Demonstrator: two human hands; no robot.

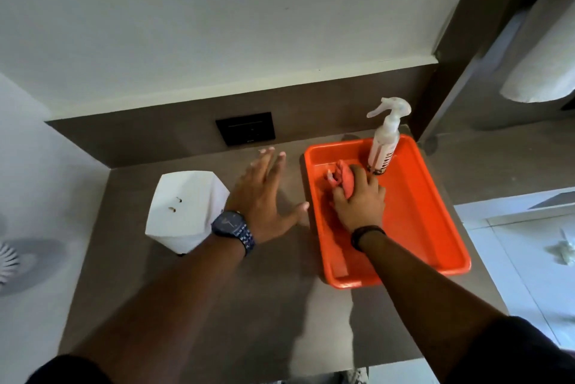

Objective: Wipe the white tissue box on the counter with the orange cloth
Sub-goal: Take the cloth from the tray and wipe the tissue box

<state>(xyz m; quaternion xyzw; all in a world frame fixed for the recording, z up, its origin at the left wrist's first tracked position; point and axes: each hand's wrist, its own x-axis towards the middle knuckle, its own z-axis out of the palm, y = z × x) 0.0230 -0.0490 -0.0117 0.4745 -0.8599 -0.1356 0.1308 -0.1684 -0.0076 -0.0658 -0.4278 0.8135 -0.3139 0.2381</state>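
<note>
The white tissue box (186, 209), faceted and upright, stands on the brown counter at the left. My left hand (264, 197) hovers flat just right of it, fingers spread, holding nothing; a dark watch is on that wrist. The orange cloth (345, 179) lies bunched inside the orange tray (420, 212). My right hand (361, 200) is inside the tray with its fingers closed over the cloth, hiding most of it.
A white spray bottle (384, 141) stands in the tray's far corner, close to my right hand. A black wall socket (245, 128) sits on the backsplash. The counter (217, 306) ends at a wall on the left and a drop on the right.
</note>
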